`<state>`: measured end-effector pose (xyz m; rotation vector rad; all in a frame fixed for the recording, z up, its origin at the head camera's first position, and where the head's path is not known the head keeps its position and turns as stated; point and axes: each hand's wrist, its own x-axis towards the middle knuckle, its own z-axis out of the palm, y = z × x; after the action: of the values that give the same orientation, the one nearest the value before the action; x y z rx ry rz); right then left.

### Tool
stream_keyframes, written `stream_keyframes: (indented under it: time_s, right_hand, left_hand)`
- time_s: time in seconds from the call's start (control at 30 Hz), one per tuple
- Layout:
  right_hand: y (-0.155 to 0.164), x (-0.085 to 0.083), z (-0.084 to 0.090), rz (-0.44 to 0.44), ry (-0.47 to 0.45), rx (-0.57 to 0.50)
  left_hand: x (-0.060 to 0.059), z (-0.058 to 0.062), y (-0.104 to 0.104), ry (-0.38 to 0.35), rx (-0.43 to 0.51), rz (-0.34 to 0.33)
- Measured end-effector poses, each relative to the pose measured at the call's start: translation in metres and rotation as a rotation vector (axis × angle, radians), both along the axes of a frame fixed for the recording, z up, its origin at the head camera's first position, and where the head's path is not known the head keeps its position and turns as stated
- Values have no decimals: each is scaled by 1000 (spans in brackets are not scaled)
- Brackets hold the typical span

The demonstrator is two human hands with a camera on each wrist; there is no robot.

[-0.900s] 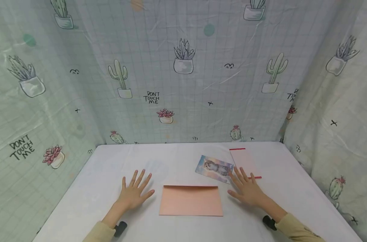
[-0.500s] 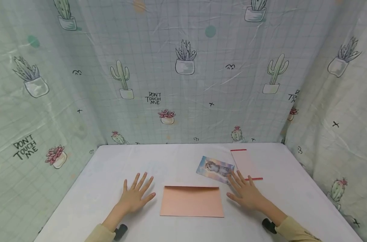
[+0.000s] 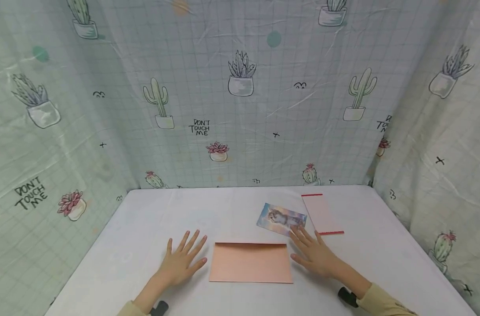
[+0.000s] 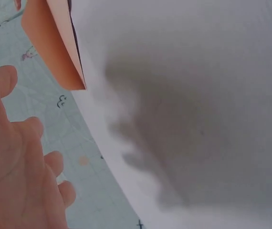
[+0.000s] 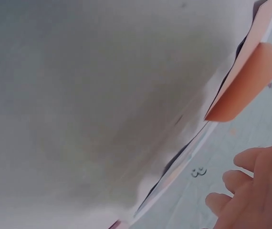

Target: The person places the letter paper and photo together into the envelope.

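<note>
Between my two hands lies an orange-pink envelope (image 3: 250, 265), its flap raised at the far edge; in the left wrist view the envelope flap (image 4: 47, 45) stands up off the table. My left hand (image 3: 178, 263) hovers to its left, fingers spread and holding nothing. On the other side my right hand (image 3: 316, 256) is also spread and bare, its fingertips overlapping the near edge of a kitten picture card (image 3: 277, 218) in the head view. Both wrist views show the palms raised, with soft shadows on the table below.
A pale pink strip with red ends (image 3: 323, 214) lies behind the right hand, beside the card. The white table (image 3: 208, 208) is bounded at the back and sides by a cactus-print cloth (image 3: 184, 153).
Both hands have moved slightly inward toward the envelope, the right one also nearer. The envelope, card and strip lie as before.
</note>
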<state>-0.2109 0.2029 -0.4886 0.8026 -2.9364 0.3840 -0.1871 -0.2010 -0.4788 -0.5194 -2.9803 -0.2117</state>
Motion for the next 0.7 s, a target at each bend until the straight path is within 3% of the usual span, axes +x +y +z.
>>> stream_keyframes:
  time_s: [0.47,0.7]
  right_hand:
    - [-21,9,4,175,53,-4]
    - [-27,11,4,267,146,59]
  left_hand:
    - [14,3,17,101,2,-132]
    - [16,0,24,201,-79,-240]
